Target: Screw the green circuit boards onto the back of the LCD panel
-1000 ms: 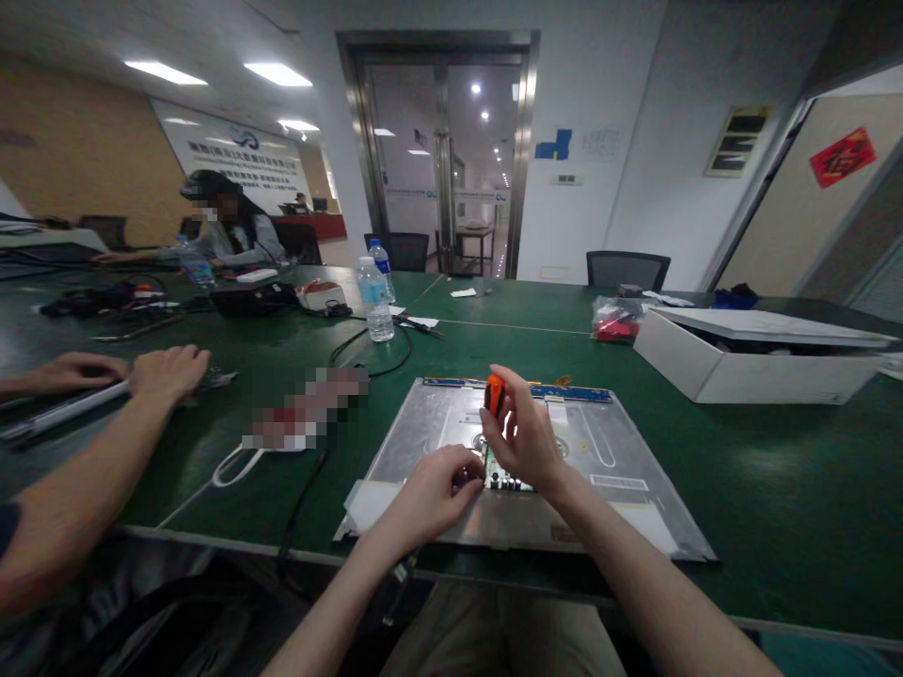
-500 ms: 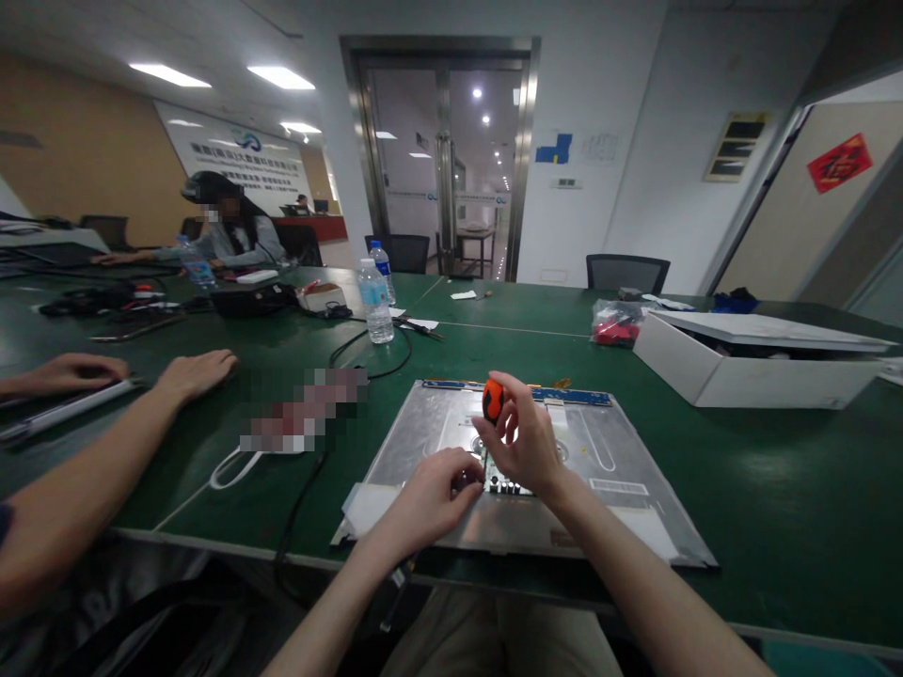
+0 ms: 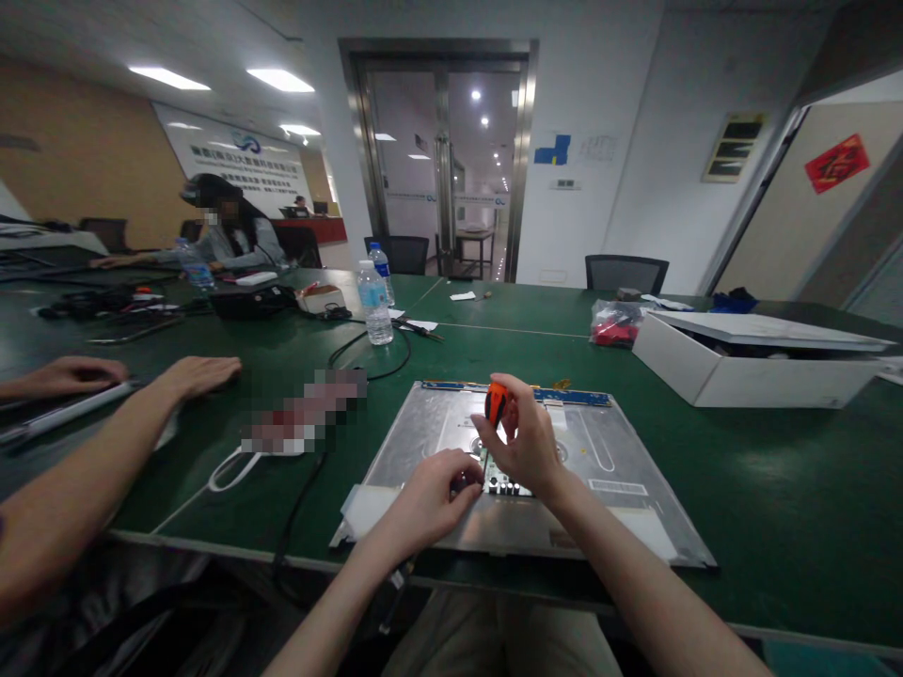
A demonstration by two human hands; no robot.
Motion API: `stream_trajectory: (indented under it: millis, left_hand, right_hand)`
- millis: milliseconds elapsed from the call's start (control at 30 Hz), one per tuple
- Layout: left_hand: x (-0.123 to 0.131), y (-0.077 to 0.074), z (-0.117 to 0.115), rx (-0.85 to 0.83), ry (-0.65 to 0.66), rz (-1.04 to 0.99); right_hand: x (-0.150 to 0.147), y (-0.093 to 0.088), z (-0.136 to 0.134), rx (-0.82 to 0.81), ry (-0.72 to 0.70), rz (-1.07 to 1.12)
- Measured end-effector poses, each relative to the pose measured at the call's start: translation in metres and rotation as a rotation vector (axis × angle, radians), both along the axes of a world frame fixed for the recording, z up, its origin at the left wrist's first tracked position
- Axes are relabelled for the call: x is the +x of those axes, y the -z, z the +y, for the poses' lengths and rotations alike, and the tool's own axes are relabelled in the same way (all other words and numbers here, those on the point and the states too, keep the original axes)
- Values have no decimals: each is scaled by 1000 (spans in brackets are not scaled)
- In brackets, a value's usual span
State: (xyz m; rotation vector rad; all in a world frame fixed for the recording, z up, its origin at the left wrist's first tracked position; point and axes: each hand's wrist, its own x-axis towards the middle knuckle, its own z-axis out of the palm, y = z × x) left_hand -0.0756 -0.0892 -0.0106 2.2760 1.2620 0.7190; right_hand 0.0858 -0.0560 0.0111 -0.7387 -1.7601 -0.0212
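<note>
A silver metal panel [image 3: 607, 451] lies flat on the green table [image 3: 776, 470] in front of me, with a small circuit board [image 3: 506, 486] near its front edge. My right hand [image 3: 526, 442] is closed around an orange-handled screwdriver [image 3: 495, 402], held upright with its tip down at the board. My left hand [image 3: 437, 494] rests on the panel just left of the tip, fingers pinched together at the screw spot; what they pinch is hidden.
A neighbour's arms [image 3: 105, 442] lie on the table at my left. A white mask [image 3: 232, 461] and black cable [image 3: 303, 508] sit between us. Further back stand a water bottle [image 3: 373, 301] and, at right, an open white box [image 3: 754, 362] and a red bag [image 3: 613, 324].
My right hand has turned slightly on the screwdriver handle. The neighbour's nearer hand slid a little to the right and flattened on the table.
</note>
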Motion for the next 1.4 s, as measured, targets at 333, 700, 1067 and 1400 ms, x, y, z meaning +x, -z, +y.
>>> stream_trajectory:
  millis: [333,700,1067,1400]
  left_hand:
    - [0,1,0,-12,11,-3]
    - [0,-2,0,-17,4,5]
    - [-1,1,0,-7,10,-1]
    - [1,-2,-1,1,0,4]
  right_hand:
    - [1,-3,-2,-65,-98,19]
    - [1,-1,-2,-61,-84,13]
    - [-1,-1,-1,-24,15,27]
    - [3,-1,-2,-108,-102,2]
